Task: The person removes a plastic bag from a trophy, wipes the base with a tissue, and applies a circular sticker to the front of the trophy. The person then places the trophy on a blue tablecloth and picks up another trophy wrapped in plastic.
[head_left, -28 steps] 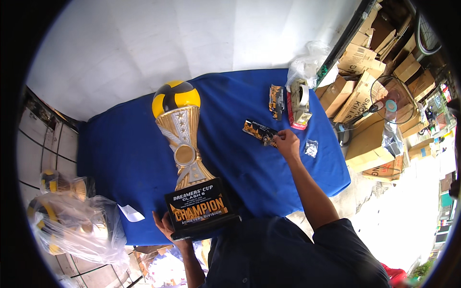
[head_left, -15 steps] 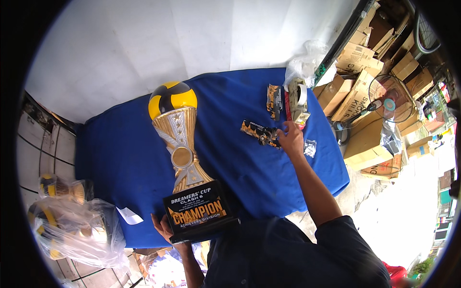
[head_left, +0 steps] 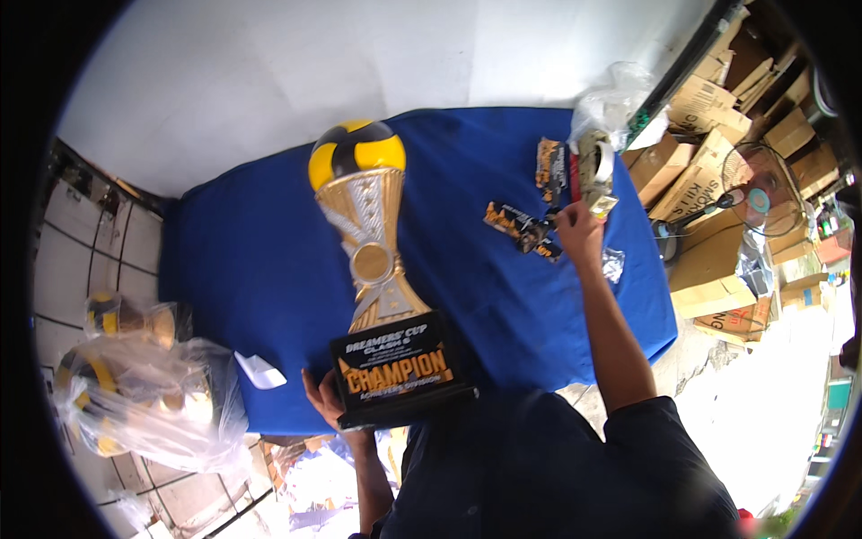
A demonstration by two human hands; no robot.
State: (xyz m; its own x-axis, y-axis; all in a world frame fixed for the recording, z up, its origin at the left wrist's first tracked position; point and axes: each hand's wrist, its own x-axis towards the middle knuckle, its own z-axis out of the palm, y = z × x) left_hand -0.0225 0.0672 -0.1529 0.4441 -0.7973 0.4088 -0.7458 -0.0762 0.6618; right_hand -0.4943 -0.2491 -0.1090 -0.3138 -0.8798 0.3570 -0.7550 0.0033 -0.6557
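A tall trophy [head_left: 370, 262] lies on the blue cloth, a yellow and black ball at its far end, a gold and silver stem, and a black block base with a printed orange and white plate nearest me. My left hand [head_left: 328, 402] is closed on the left side of the base; part of it is hidden behind. At the right, my right hand [head_left: 582, 232] has its fingers bent together at the end of some black and orange printed plates [head_left: 523, 228]; what is between the fingertips is too small to make out. Another group of such plates [head_left: 551, 171] lies just beyond.
Beside the right hand lie a tape roll [head_left: 604, 166] and a small clear packet [head_left: 612, 265]. A white paper scrap [head_left: 260, 370] is at the cloth's left edge. Plastic-wrapped trophies [head_left: 148, 395] stand at the left. Cardboard boxes [head_left: 718, 269] and a fan [head_left: 761, 190] are at the right.
The whole view has shifted, so the table and trophy appear farther right and slightly higher. My left hand stays at the base; my right fingers stay by the plates.
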